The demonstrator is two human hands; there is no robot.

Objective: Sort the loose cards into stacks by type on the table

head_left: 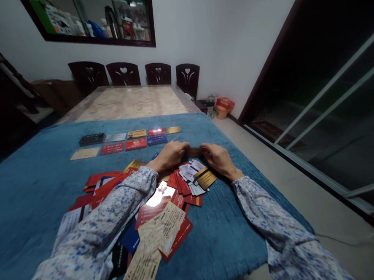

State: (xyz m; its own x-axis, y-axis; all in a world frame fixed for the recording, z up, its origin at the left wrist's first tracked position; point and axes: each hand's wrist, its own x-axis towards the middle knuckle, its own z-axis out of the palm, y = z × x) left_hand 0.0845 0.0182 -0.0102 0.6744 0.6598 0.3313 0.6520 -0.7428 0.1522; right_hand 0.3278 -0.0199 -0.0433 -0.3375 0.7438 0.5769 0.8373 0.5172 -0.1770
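My left hand [174,154] and my right hand [218,159] grip the two ends of a brownish stack of cards [194,152], fingers closed around it. Right below it lie white cards [189,170] and a gold card with a dark stripe [205,177]. A loose heap of red cards [151,211] spreads under and beside my left forearm, partly hidden by the sleeve. Beige patterned cards [165,225] rest on top near the front edge. Beyond my hands, sorted piles stand in rows, among them black cards [92,139], blue cards [157,140] and gold cards [173,130].
A blue cloth [226,227] covers the near part of the table; the marble-patterned top [138,101] shows behind it. Several dark wooden chairs [123,73] line the far side. An orange bucket [221,111] stands on the floor near the wall, left of a glass sliding door [334,111].
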